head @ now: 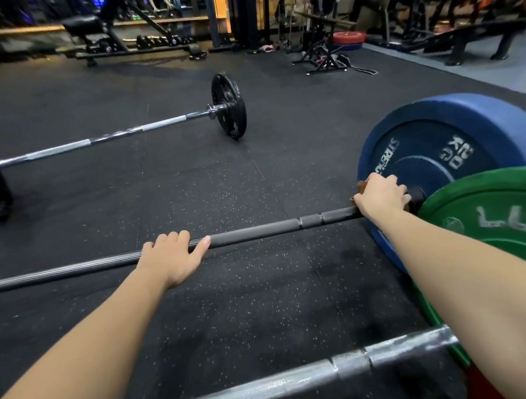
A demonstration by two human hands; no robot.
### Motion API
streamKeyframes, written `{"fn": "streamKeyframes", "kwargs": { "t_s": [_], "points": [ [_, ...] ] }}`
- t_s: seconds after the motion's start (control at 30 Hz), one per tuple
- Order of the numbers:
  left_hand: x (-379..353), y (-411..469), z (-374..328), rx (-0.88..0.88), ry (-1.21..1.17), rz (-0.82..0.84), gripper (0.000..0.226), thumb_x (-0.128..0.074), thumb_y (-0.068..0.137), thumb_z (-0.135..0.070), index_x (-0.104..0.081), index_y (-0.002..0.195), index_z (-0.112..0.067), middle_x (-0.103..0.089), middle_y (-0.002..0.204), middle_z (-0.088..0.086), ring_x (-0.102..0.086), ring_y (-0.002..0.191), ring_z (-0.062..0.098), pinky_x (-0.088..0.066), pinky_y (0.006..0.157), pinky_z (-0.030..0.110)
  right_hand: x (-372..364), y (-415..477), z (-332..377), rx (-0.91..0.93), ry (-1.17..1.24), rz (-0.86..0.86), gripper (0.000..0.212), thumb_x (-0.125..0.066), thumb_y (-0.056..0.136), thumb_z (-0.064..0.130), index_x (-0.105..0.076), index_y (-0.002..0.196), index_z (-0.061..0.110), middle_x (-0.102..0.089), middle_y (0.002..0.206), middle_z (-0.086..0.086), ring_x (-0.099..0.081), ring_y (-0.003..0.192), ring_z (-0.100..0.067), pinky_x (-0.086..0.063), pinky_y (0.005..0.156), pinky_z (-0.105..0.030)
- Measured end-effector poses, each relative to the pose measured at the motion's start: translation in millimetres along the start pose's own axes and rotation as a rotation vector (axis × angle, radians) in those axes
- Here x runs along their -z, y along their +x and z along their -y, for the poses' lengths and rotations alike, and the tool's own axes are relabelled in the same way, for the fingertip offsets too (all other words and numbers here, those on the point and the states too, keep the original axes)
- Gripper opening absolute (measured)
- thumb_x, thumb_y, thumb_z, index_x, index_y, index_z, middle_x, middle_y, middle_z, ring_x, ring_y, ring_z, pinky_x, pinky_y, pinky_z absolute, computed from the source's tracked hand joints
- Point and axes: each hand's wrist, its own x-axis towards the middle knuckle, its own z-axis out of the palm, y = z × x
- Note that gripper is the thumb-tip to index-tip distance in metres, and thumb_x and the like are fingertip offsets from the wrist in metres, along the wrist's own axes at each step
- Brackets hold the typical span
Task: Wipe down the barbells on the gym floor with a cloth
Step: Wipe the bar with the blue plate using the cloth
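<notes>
Barbells, three of them, lie across the speckled black floor (192, 179), one behind another. On the middle bar (258, 234), dark and running left to right, the left hand (174, 257) sits palm down, its fingers curled over the far side and its thumb stretched along the shaft toward the right. Further right on the same bar, the right hand (381, 197) is closed around a brown cloth (361, 187), holding it against the shaft just beside the collar of the blue plate (438, 143); only a corner of the cloth shows above the knuckles. A green plate (505, 213) stands nearer, overlapping the blue one, and belongs to the near bar (299, 380), a scuffed silver shaft that crosses the bottom of the view under both forearms. The far barbell (111, 136), chrome, lies well apart to the left with a black plate (228, 105) at its right end. Benches and racks line the far wall, blurred.
</notes>
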Motion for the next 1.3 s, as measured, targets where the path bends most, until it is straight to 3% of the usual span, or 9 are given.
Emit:
{"fn": "streamKeyframes", "kwargs": {
  "t_s": [0.23,0.43,0.67,0.83,1.03,1.3],
  "points": [
    [0.4,5.8,-1.0,0.032,0.015,0.053,0.048,-0.016,0.103,-0.065,-0.042,0.105,-0.024,-0.057,0.130,0.005,-0.048,0.124,0.029,-0.036,0.103,0.047,-1.2,-3.8,-8.1,0.086,0.116,-0.027,0.047,-0.074,0.089,0.038,-0.054,0.124,0.015,-0.056,0.127,-0.018,-0.054,0.117,-0.042,-0.048,0.095,-0.047],
    [-1.1,4.7,-4.0,0.035,0.043,0.029,0.052,-0.016,0.103,-0.065,-0.044,0.112,-0.022,-0.055,0.134,0.005,-0.047,0.126,0.028,-0.036,0.105,0.046,10.6,3.5,-27.8,-0.011,0.075,-0.043,0.041,-0.068,0.093,0.040,-0.060,0.123,0.013,-0.058,0.127,-0.019,-0.057,0.116,-0.043,-0.047,0.090,-0.044],
    [3.5,6.1,-2.1,0.012,0.057,0.095,0.059,-0.019,0.103,-0.065,-0.045,0.130,-0.019,-0.049,0.144,0.006,-0.041,0.135,0.028,-0.034,0.110,0.047,-5.9,-36.1,34.3,0.237,0.034,0.075,0.027,-0.069,0.088,0.036,-0.067,0.109,0.019,-0.068,0.108,-0.009,-0.064,0.098,-0.035,-0.047,0.074,-0.033],
    [3.8,5.7,-1.0,-0.006,0.028,0.076,0.056,-0.019,0.104,-0.064,-0.046,0.124,-0.020,-0.052,0.142,0.005,-0.043,0.133,0.028,-0.032,0.108,0.047,-3.0,-28.3,22.6,0.204,0.064,0.062,0.035,-0.070,0.089,0.043,-0.065,0.118,0.024,-0.065,0.117,-0.010,-0.063,0.107,-0.036,-0.047,0.080,-0.037],
    [1.4,6.2,2.7,-0.038,0.025,0.049,0.055,-0.018,0.104,-0.063,-0.048,0.122,-0.020,-0.054,0.137,0.004,-0.045,0.129,0.028,-0.033,0.105,0.046,-4.6,-9.2,-5.1,0.088,-0.018,-0.028,0.043,-0.065,0.094,0.043,-0.059,0.128,0.019,-0.056,0.126,-0.020,-0.057,0.115,-0.045,-0.048,0.093,-0.045],
    [3.6,5.7,5.1,-0.044,0.010,0.063,0.052,-0.019,0.104,-0.063,-0.046,0.117,-0.021,-0.056,0.136,0.004,-0.046,0.129,0.027,-0.033,0.106,0.046,-14.4,-28.9,35.9,0.177,-0.119,-0.003,0.032,-0.063,0.090,0.037,-0.063,0.114,0.016,-0.064,0.113,-0.016,-0.061,0.103,-0.040,-0.044,0.074,-0.037]
  ]
}}
